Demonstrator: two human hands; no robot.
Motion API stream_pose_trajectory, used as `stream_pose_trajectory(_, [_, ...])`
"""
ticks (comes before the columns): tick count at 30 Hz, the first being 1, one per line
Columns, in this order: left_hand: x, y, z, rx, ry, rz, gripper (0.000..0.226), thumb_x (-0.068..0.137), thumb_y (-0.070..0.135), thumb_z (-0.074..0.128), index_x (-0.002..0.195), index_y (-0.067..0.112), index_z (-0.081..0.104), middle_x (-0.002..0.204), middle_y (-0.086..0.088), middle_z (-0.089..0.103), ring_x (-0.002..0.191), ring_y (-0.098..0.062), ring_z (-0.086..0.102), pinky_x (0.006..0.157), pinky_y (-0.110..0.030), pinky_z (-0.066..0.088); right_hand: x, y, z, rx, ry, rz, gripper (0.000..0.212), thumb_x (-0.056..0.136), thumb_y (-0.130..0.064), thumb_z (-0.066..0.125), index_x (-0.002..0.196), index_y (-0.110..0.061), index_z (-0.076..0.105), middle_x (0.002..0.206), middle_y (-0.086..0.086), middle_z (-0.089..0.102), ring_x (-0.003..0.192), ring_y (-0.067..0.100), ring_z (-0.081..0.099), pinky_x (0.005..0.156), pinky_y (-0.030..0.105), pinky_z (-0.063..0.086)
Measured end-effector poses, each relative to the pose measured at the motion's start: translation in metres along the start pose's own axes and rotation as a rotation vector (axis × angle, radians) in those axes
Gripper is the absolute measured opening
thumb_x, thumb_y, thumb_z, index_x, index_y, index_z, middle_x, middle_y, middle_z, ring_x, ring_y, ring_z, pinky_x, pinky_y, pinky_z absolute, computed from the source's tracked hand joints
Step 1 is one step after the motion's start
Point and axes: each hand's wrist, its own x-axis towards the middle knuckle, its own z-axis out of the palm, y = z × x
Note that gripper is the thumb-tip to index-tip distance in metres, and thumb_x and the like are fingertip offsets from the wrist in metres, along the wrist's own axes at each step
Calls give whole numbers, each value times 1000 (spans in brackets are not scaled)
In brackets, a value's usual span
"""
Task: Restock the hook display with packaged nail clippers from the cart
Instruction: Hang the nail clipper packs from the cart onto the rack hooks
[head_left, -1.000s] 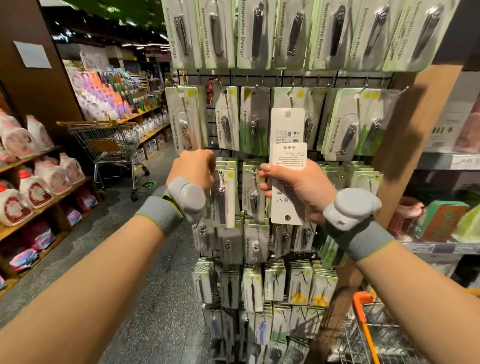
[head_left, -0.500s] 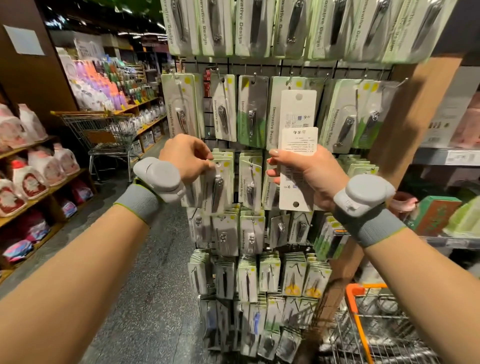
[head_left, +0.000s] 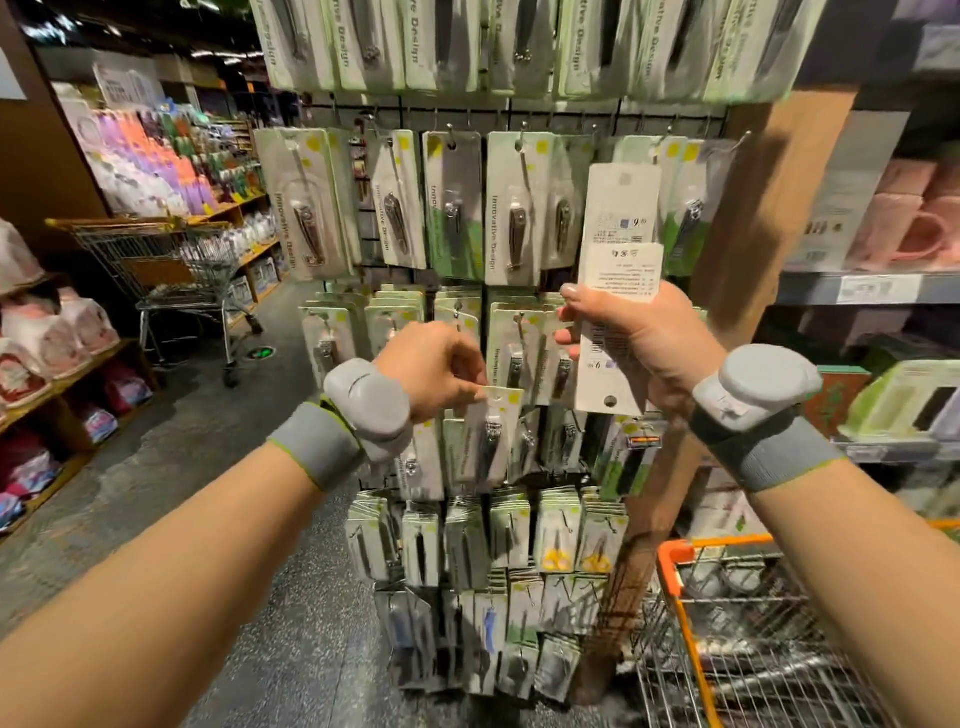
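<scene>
At the hook display (head_left: 488, 291): left hand (head_left: 431, 371) pinches top of one hanging clipper pack (head_left: 491, 436); right hand (head_left: 639, 338) grips stacked packs (head_left: 618, 291), backs outward. Orange cart (head_left: 675, 577) lower right.

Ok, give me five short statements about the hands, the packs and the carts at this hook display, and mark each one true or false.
1. The right hand holds packs turned with their white printed backs to the camera. True.
2. The left hand hangs idle at the person's side. False: it pinches the top of a nail clipper pack at the display.
3. An orange-rimmed cart stands at the lower right. True.
4. The second cart in the aisle on the left lies tipped over. False: it stands upright on its wheels.
5. The hook display carries only toothbrushes. False: clear-fronted packs of nail clippers hang there.
</scene>
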Motion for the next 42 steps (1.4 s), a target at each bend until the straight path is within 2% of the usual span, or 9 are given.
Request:
stream_pose_trajectory(5, [14, 3, 46, 125, -46, -49, 5, 80, 17, 72, 84, 14, 71, 88, -3, 71, 89, -19, 65, 83, -30, 50, -9, 7, -19, 15, 27, 8, 13, 83, 0, 64, 95, 1, 60, 79, 18, 63, 59, 24, 63, 53, 25, 55])
stream_pose_trajectory(10, [27, 0, 81, 148, -22, -138, 10, 83, 12, 65, 87, 17, 73, 97, -5, 72, 97, -25, 64, 82, -31, 50, -11, 19, -32, -34, 45, 30, 19, 81, -3, 67, 99, 0, 62, 77, 13, 69, 60, 22, 66, 53, 25, 56])
stream_pose_trajectory(15, [37, -5, 102, 155, 41, -218, 14, 83, 12, 62, 90, 18, 73, 98, -10, 71, 100, -33, 62, 81, -34, 51, -10, 25, -38, -48, 58, 51, 7, 83, -2, 66, 88, -6, 64, 71, 9, 68, 57, 19, 65, 52, 25, 55])
stream_pose_trajectory(24, [51, -8, 116, 206, 32, -253, 20, 84, 11, 58, 99, 18, 70, 107, -14, 67, 102, -37, 60, 81, -36, 47, -4, 31, -42, -39, 43, 76, 6, 84, -3, 64, 90, -5, 63, 67, 4, 69, 55, 16, 65, 55, 23, 56])
stream_pose_trajectory(31, [52, -8, 122, 242, 4, -289, 25, 88, 7, 52, 108, 10, 65, 110, -19, 62, 103, -39, 57, 80, -35, 44, -2, 35, -42, -24, 36, 88, 14, 84, -2, 65, 97, 0, 61, 73, 9, 69, 57, 18, 66, 54, 24, 56])
stream_pose_trajectory(37, [48, 1, 105, 268, -37, -288, 24, 89, 14, 56, 110, 11, 66, 111, -16, 64, 106, -37, 58, 86, -37, 47, -7, 32, -38, -16, -3, 112, 14, 84, -2, 65, 98, 1, 62, 75, 13, 66, 56, 18, 65, 52, 24, 55])
stream_pose_trajectory(40, [40, 11, 82, 186, 38, -232, 19, 88, 16, 57, 101, 15, 71, 103, -12, 69, 100, -34, 62, 85, -35, 51, -11, 27, -35, -13, -30, 121, 18, 83, -2, 65, 100, 0, 61, 75, 12, 66, 54, 18, 65, 54, 25, 56])
stream_pose_trajectory(42, [34, 19, 61, -43, 70, -188, 16, 85, 10, 59, 91, 14, 73, 90, -9, 72, 90, -28, 67, 85, -35, 54, -13, 22, -33, -24, -61, 128, 17, 83, -3, 65, 100, -2, 62, 76, 12, 68, 56, 18, 65, 53, 25, 56])
